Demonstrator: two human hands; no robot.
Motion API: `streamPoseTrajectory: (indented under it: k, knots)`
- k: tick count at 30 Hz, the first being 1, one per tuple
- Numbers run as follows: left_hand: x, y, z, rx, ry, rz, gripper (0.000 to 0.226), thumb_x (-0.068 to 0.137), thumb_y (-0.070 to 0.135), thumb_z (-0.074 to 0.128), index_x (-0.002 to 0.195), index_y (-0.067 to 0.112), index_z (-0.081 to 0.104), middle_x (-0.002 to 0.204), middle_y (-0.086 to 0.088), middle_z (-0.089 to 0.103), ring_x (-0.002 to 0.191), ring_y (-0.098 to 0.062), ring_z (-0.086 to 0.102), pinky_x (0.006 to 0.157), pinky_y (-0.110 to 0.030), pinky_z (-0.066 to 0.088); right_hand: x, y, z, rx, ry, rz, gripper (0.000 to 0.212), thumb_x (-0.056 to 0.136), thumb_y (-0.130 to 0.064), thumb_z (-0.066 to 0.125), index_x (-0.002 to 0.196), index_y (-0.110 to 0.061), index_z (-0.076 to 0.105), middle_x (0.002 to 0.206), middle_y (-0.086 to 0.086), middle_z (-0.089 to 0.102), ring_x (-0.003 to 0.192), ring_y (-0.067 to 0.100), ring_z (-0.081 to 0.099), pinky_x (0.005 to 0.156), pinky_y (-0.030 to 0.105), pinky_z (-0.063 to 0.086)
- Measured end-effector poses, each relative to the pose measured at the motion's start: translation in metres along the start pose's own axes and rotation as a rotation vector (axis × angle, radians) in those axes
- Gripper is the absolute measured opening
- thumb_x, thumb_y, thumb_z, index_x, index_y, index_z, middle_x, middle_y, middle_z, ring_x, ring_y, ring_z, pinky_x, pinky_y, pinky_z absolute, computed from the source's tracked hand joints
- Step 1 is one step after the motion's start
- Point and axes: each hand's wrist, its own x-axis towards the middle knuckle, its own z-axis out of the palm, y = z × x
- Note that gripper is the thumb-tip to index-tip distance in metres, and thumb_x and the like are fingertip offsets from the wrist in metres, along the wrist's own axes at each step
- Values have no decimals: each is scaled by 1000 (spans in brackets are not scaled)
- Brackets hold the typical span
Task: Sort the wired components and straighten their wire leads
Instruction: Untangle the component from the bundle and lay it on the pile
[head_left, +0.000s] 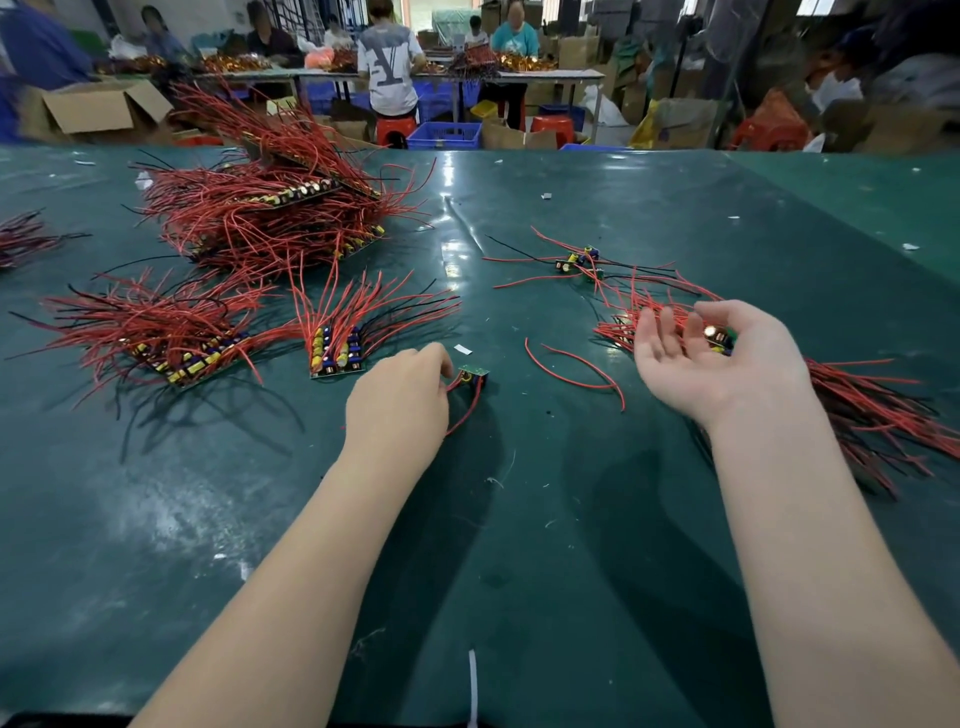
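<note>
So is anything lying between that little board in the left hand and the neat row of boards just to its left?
Nothing visible. The left hand pinches the small board, and only bare green table separates it from the sorted row.

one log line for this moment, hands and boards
left hand: pinching small board on table | right hand: palm up, holding component | neat row: left of left hand

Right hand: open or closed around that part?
Closed: right hand, palm up, pinches a small wired part between thumb and fingertips.
</note>
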Motion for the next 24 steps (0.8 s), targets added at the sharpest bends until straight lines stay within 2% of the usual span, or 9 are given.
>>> streamPoseTrajectory:
  k: [4,7,9,12,14,16,18,21,24]
  knots:
    - [0,-7,-2,73,24,-22,26,93,6,48,110,21,60,108,-4,64,101,-27,57,79,-37,45,7,15,-2,-234,-142,109,5,89,-8,54,87,-8,59,79,2,67,72,20,71,77,33,54]
    - [1,-6,-1,-8,37,2,24,96,9,46,110,18,63,109,-6,63,102,-27,56,81,-35,40,7,28,0,-515,-276,83,6,89,-8,57,87,-12,61,72,0,68,67,17,70,73,30,56]
    - [1,-3,0,-109,55,23,23,95,8,48,106,17,65,106,-7,64,100,-27,56,83,-32,38,8,40,-1,-860,-337,-89,13,88,-2,58,91,-13,63,79,3,68,69,15,67,73,26,57]
    - [0,3,0,-268,82,40,23,93,6,49,100,19,66,102,-2,65,97,-23,58,87,-35,44,5,57,-9,-1473,-492,-373,43,81,8,59,111,-24,60,99,5,63,81,15,60,72,27,50]
    - [-3,6,0,-343,97,60,23,91,4,50,98,19,67,100,1,66,95,-19,59,87,-37,47,6,63,-14,-1755,-583,-405,62,78,5,60,126,-34,54,109,2,56,91,16,61,81,31,51]
    - [-4,9,1,-384,112,85,22,90,2,53,98,16,68,98,2,68,93,-18,60,86,-35,48,6,71,-19,-1977,-645,-450,70,75,0,61,133,-37,48,115,0,53,100,18,61,92,33,49]
    - [-4,11,2,-450,103,76,21,89,1,55,96,15,70,95,2,70,90,-19,62,85,-31,48,9,78,-20,-2007,-657,-533,62,75,-5,63,129,-34,54,118,3,57,104,19,59,95,32,46]
    - [-3,14,-1,-650,43,-29,21,88,-1,57,91,16,69,88,6,69,78,-13,65,79,-30,55,13,82,-20,-1749,-575,-506,36,82,-12,66,115,-26,65,104,-13,62,106,14,57,98,29,43]
    - [-4,16,-5,-838,-41,-128,18,89,6,62,89,23,69,76,10,68,55,-2,61,62,-17,53,17,83,-21,-1653,-488,-621,34,86,-10,63,117,-27,64,91,-21,56,87,7,60,88,24,45]
